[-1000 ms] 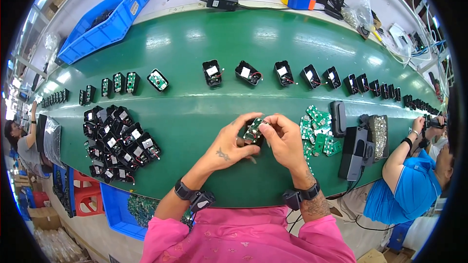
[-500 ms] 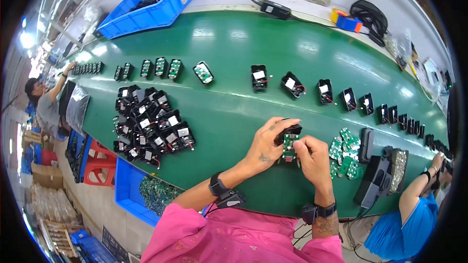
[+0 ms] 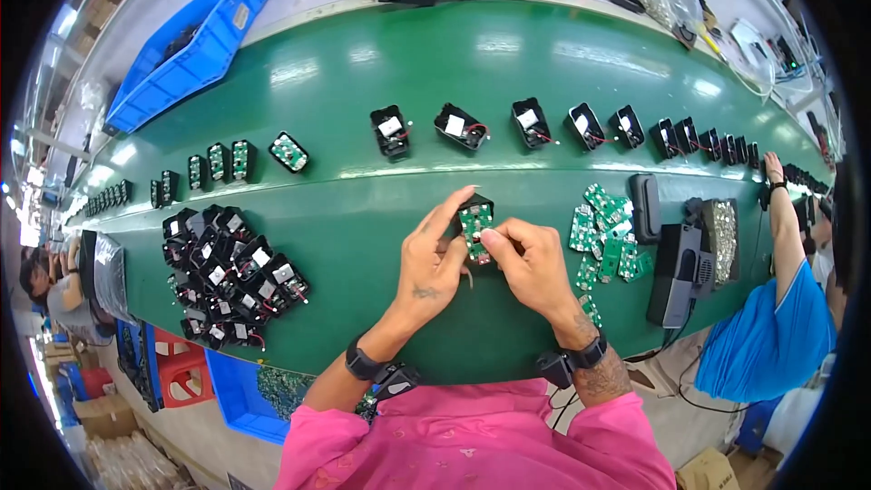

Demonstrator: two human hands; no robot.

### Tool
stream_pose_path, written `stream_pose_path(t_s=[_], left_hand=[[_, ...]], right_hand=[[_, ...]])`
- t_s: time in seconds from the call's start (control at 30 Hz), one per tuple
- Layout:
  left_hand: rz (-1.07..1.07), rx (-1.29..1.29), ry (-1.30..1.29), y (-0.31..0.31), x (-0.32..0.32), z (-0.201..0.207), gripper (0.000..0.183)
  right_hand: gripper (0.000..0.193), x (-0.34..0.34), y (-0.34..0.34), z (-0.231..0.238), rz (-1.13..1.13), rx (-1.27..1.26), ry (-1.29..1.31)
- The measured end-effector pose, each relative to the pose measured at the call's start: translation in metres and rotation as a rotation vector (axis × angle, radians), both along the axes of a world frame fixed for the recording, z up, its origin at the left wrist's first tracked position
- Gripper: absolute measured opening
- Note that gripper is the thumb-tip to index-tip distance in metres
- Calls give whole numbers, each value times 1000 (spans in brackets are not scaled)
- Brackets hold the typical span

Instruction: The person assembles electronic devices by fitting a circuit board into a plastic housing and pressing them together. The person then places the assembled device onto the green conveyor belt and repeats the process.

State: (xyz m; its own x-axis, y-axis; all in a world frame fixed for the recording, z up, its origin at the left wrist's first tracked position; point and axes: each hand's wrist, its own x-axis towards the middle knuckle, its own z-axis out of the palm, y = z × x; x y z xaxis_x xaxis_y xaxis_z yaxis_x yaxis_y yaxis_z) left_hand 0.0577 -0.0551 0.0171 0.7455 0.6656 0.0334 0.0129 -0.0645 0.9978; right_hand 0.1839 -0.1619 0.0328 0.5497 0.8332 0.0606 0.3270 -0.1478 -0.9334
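Observation:
A small black plastic housing (image 3: 464, 206) with a green circuit board (image 3: 474, 225) at its mouth is held up in front of me, above the green table. My left hand (image 3: 430, 263) is wrapped round the housing's left side, its index finger reaching over the top end. On the right, my right hand (image 3: 533, 265) is closed, its thumb pressing against the lower part of the board. How far the board sits inside the housing is hard to see. Loose green circuit boards (image 3: 613, 249) lie in a heap to the right of my right hand.
Black housings with white parts and red wires are piled (image 3: 222, 277) at left. More housings (image 3: 390, 130) stand in a row along the table (image 3: 381, 63). A blue crate (image 3: 195, 54) stands far left. A dark speaker-like box (image 3: 676, 277) is at right, near a co-worker's arm (image 3: 782, 227).
The view has swung, moving most of the table leftward in the picture. My hands still hold the housing and board. The co-worker at right now has an arm stretched to the row.

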Motion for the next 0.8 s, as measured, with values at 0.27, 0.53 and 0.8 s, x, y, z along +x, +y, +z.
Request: stream_pose_path(t_s=[0.27,0.53,0.8], left_hand=[[-176,-401,-220,4,-4,-1,48],[0,-244,-172,-4,-4,-7,30],[-96,-17,-201,3,-9,11,50]], right_hand=[[31,3,-1,-7,-64,-31,-78],[22,-7,2,-4,1,23,-69],[30,6,-5,-3,236,53,32]])
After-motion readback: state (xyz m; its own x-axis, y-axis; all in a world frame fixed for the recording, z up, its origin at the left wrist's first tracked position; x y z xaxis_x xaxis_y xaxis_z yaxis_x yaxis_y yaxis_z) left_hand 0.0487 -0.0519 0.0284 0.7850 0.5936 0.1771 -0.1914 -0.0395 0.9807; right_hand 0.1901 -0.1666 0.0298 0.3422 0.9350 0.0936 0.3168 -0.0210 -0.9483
